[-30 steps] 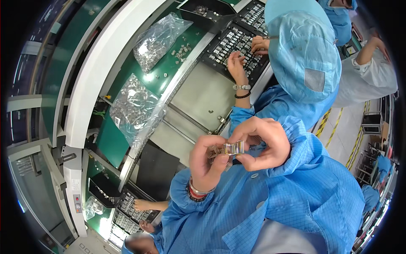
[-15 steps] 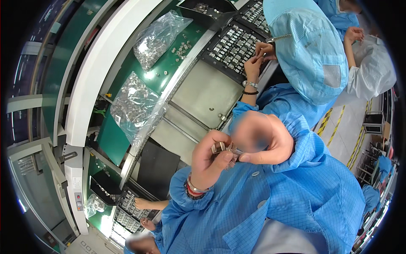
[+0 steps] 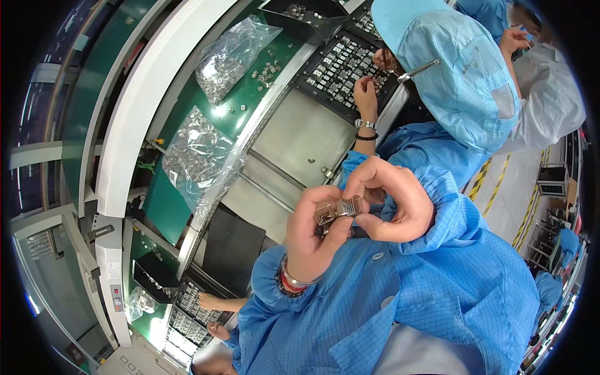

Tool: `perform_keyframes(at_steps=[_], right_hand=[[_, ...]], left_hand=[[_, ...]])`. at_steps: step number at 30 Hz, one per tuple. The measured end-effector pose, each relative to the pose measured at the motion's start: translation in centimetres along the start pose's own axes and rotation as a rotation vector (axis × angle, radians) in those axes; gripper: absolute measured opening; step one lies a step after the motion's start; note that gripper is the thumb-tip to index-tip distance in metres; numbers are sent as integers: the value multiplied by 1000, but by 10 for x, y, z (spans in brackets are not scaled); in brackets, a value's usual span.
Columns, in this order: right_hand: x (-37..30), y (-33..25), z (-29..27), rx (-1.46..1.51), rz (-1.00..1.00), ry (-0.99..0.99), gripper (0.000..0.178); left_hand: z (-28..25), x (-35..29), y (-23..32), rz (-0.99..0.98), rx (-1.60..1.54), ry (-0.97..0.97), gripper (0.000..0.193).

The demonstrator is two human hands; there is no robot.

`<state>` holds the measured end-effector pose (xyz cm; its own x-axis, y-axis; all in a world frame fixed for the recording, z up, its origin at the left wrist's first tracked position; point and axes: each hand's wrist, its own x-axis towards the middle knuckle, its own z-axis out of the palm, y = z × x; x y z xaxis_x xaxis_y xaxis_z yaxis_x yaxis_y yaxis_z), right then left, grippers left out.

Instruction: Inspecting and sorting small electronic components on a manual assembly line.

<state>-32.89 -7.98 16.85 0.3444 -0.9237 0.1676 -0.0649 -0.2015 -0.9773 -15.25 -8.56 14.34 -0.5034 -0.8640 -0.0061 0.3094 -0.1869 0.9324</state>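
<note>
Two hands meet: left hand (image 3: 312, 234) cups small metal parts (image 3: 325, 215), right hand (image 3: 390, 203) fingers pinching metal clip (image 3: 350, 205) just above.

Illumination is bright and even, with no strong shadows. Glare spots appear on the crinkled clear plastic bags of small metal parts (image 3: 199, 153) and on the glossy white curved rail (image 3: 134, 119) just left of those bags. Focus is sharp around the bags. Fisheye distortion bends straight edges towards the rim; a black vignette encloses the circular field.
</note>
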Motion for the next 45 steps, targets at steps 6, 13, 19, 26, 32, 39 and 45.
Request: perform_keyframes(at_steps=[6,13,19,26,32,39,45], right_hand=[[1,5,-1,-56,-7,51,30],[1,2,-4,-212,-59,104,27],[0,3,-6,-166,-26,104,28],[0,6,-16,-120,-27,153,28],[0,16,-10,40,95,100,26],[3,34,0,-7,88,46,29],[9,56,14,-18,157,82,25]], left_hand=[[-5,-3,-5,44,88,36,24],[-5,-3,-4,59,246,88,21],[-8,0,2,55,352,24,20],[-10,0,2,-64,344,82,15],[-14,9,-16,-210,-175,69,17],[-20,21,-45,-415,-679,150,27],[-31,27,-75,-464,-749,196,25]])
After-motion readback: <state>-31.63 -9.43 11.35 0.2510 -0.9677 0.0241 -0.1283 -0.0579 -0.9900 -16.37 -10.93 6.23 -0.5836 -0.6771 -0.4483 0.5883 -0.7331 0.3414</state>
